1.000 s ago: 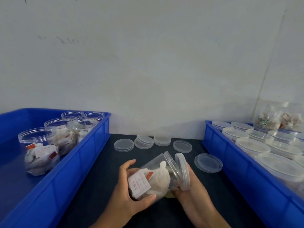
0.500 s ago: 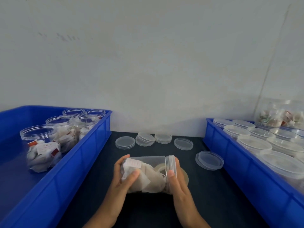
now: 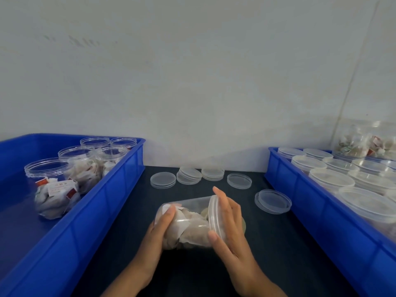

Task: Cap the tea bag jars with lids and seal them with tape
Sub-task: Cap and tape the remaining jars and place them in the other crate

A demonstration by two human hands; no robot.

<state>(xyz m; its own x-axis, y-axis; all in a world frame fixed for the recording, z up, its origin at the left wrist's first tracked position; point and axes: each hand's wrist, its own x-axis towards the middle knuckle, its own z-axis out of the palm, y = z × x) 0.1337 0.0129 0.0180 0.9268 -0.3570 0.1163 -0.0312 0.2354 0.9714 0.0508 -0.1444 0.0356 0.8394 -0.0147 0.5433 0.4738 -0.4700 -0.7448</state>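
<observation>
A clear plastic jar full of tea bags lies on its side between my hands, over the dark table. My left hand grips the jar's base end. A clear lid sits on the jar's mouth, and my right hand holds it, palm against its top, thumb and fingers round the rim. A roll of tape peeks out behind my right hand, mostly hidden.
A blue bin on the left holds several open jars of tea bags. A blue bin on the right holds several capped jars. Loose clear lids lie at the table's back, one more near the right bin.
The lid, apart from the jar's mouth a second ago, now sits on it. The jar has turned flat on its side, and my right hand has shifted round the lid's rim.
</observation>
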